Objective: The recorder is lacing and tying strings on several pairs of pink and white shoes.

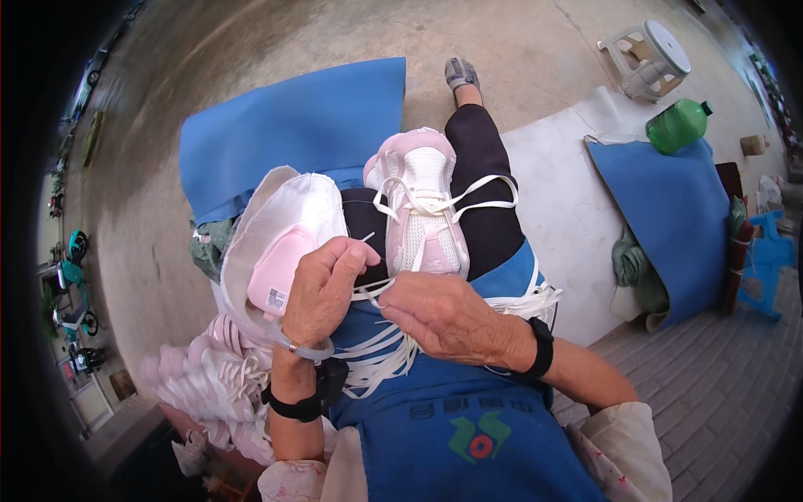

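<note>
A pink and white sneaker (pixel 425 238) rests on my lap between my thighs, with a white shoelace (pixel 485 181) threaded through part of its front and looped out to the right. My left hand (pixel 324 289) is closed in a pinch beside the shoe, and a thin white lace tip sticks out past its thumb. Close by, my right hand (pixel 447 316) pinches a white lace just in front of the shoe. Several loose white laces (pixel 376 360) lie spread over my blue apron (pixel 410 448). Against my left wrist is a white shoe piece with a pink patch (pixel 278 261).
A heap of pink and white shoe uppers (pixel 205 376) is at the left. Blue mats (pixel 276 125) lie ahead and at the right. A white stool (pixel 652 58), a green bottle (pixel 677 125) and a blue plastic stool (pixel 765 263) stand to the right.
</note>
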### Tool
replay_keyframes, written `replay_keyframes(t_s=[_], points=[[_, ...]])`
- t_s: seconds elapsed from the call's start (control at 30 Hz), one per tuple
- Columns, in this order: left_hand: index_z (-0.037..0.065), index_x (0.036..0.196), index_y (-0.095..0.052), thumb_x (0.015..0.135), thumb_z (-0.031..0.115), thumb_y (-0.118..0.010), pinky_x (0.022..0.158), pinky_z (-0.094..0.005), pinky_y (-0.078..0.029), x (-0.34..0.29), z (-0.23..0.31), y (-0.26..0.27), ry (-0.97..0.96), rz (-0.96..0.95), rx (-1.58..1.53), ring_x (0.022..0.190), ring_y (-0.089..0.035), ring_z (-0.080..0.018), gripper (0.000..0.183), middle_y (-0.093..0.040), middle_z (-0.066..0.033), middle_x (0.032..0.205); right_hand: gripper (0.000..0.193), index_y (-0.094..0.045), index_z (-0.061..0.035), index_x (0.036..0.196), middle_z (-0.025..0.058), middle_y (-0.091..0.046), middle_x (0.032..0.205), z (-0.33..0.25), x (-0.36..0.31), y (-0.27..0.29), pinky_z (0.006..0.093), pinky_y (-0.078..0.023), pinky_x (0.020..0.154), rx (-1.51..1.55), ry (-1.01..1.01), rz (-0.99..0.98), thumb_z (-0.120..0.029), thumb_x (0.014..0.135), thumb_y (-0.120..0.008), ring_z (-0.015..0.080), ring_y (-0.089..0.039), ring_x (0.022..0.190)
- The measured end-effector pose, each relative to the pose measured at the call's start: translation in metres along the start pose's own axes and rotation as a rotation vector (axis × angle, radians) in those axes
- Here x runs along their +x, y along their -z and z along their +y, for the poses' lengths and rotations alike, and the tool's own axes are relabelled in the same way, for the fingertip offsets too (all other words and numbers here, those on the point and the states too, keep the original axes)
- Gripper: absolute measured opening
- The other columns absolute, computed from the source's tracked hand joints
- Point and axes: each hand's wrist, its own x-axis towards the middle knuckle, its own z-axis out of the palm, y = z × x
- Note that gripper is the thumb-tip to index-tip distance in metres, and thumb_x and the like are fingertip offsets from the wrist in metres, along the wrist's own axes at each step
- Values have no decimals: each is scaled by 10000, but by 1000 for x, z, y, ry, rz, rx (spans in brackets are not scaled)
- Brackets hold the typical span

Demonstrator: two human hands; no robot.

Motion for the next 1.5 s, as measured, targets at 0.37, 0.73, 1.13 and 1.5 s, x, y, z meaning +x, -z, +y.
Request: replay_keyframes(t_s=[0.37, 0.73, 1.13, 1.5], points=[[-18, 942, -696, 945, 226, -596, 574, -218, -404, 8, -9, -31, 86, -239, 25, 612, -501, -58, 264, -617, -2, 650, 138, -535, 4, 921, 130, -480, 865, -42, -9, -44, 389, -476, 642, 333, 119, -526, -121, 892, -586, 298, -566, 755], [8, 883, -697, 830, 87, -679, 566, -309, -470, -37, 9, 5, -167, 101, 321, 612, -623, -223, 97, -649, -108, 721, 122, -652, -28, 953, 96, -551, 780, 56, -24, 50, 322, -463, 589, -364, -270, 254, -3, 838, -621, 222, -566, 679], [43, 894, -632, 782, 94, -716, 658, -332, -476, 33, -9, -55, -378, 184, 518, 727, -596, -239, 149, -573, -94, 818, 171, -560, -20, 883, 138, -525, 849, 72, 1, 53, 375, -492, 616, -307, -346, 13, -72, 736, -629, 272, -590, 684], [51, 903, -647, 797, 114, -695, 633, -362, -473, 43, -3, -53, -296, 63, 616, 689, -594, -257, 132, -586, -106, 788, 109, -592, -14, 855, 143, -536, 754, 70, -2, 32, 333, -442, 560, -529, -243, 139, -42, 751, -602, 299, -565, 673]])
